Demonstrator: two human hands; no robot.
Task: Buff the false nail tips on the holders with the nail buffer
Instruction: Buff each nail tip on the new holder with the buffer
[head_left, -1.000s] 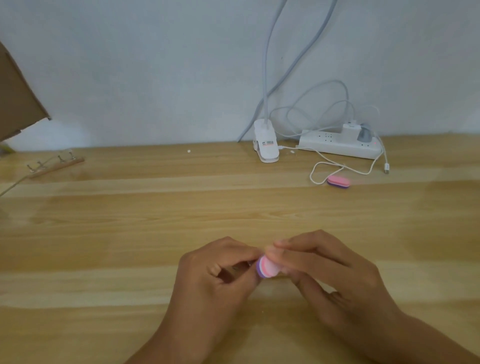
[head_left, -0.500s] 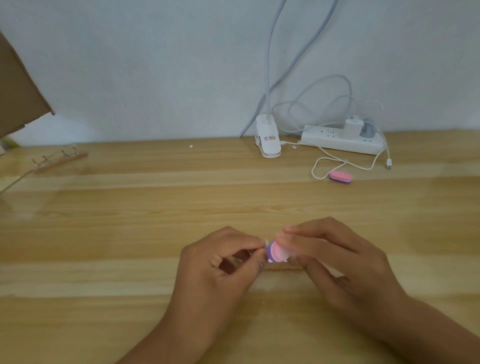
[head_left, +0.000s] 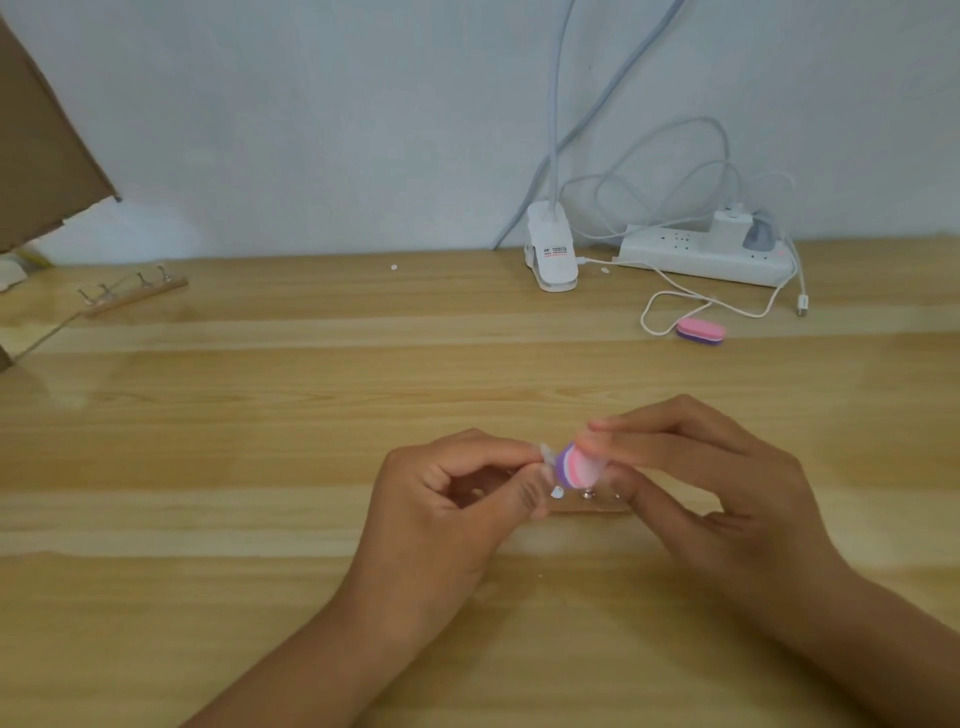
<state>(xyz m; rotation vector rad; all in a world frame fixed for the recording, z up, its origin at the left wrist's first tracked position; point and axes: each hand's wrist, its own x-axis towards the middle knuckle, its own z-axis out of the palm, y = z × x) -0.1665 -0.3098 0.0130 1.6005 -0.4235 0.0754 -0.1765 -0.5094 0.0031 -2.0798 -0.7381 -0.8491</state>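
holding one buffer (head_left: 577, 467), second buffer (head_left: 700, 331) apart

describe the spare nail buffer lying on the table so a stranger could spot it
Find the white power strip against the wall, back right. Just in front of it, beside a loop of white cable, lies the spare nail buffer. It is a small pink-and-purple block lying untouched, unlike the second buffer pinched by the right hand.

a white clip lamp base (head_left: 553, 254) stands at the far edge of the wooden table (head_left: 260, 415). just right of it lies a white power strip (head_left: 696, 257), with a loose white usb cable (head_left: 801, 310) looping nearer. a cardboard flap (head_left: 41, 156) juts in at the far left.
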